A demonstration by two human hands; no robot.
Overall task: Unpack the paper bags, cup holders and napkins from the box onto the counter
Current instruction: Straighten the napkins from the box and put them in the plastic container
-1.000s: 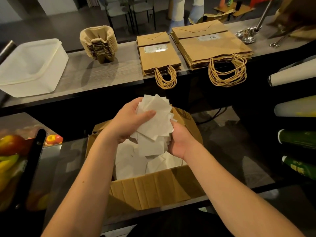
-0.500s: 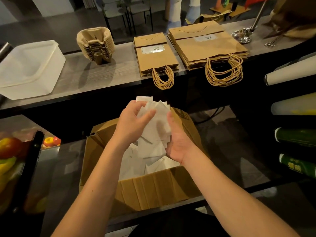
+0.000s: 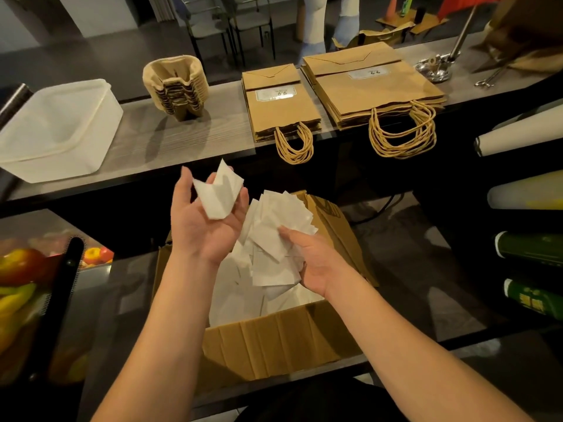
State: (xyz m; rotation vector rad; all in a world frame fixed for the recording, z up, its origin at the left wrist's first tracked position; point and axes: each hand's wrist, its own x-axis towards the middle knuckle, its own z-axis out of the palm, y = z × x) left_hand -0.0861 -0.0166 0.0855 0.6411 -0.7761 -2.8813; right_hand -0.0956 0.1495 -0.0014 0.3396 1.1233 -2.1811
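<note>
An open cardboard box [image 3: 283, 345] sits on a lower shelf below me with loose white napkins [image 3: 231, 303] inside. My left hand [image 3: 201, 229] is palm up above the box's left side and cradles a small folded bunch of napkins [image 3: 221, 193] in its curled fingers. My right hand [image 3: 316, 263] grips a larger fanned stack of napkins [image 3: 274, 236] over the box's right side. On the counter [image 3: 146, 147] behind stand a stack of cup holders [image 3: 176, 86], a small pile of paper bags [image 3: 280, 105] and a larger pile of paper bags [image 3: 374, 86].
A white plastic tub [image 3: 58, 129] stands at the counter's left end. Metal tools [image 3: 435, 68] lie at its far right. Bottles and rolls [image 3: 530, 254] fill racks on the right. Fruit [image 3: 21, 269] shows behind glass on the left. Chairs stand beyond the counter.
The single bunch both hands held has been split. My left hand turned palm up and rose with a few napkins, while my right hand kept the larger stack lower.
</note>
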